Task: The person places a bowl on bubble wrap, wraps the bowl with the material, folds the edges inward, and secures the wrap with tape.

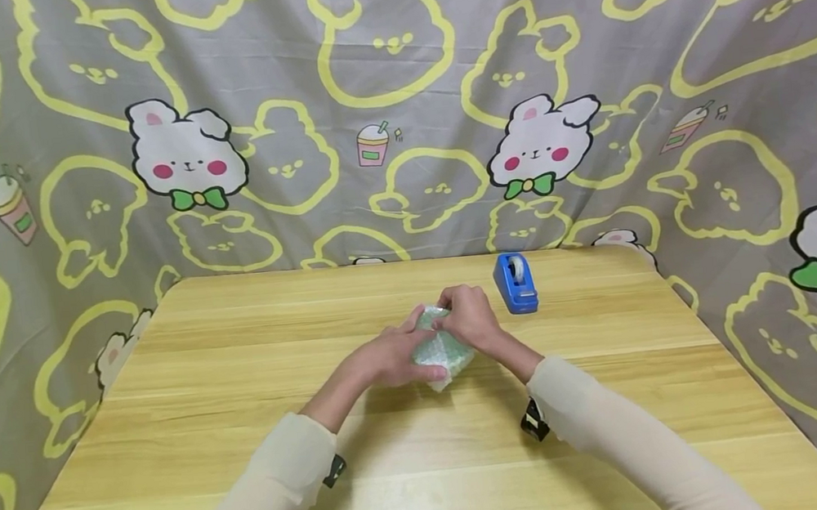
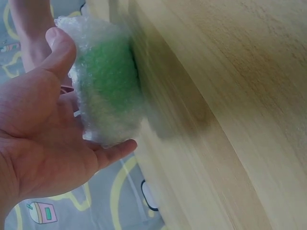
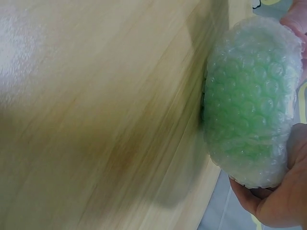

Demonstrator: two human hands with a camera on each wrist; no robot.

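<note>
A green item wrapped in clear bubble wrap point(image 1: 446, 354) sits at the middle of the table, between both hands. From its left side, my left hand point(image 1: 389, 357) holds the package; in the left wrist view the thumb lies at one end and a finger reaches under the other. My right hand point(image 1: 470, 316) bends over the far right corner, fingers curled at the wrap's edge. Seen from the right wrist, rows of bubbles cover the green face of the package point(image 3: 249, 91), and the right hand point(image 3: 285, 191) grips its lower end. The wrap blurs the item inside.
A blue tape dispenser point(image 1: 515, 284) with a roll of tape stands just beyond the right hand, toward the back of the wooden table point(image 1: 239, 337). A grey curtain point(image 1: 273, 71) with cartoon prints hangs behind the table and along both sides.
</note>
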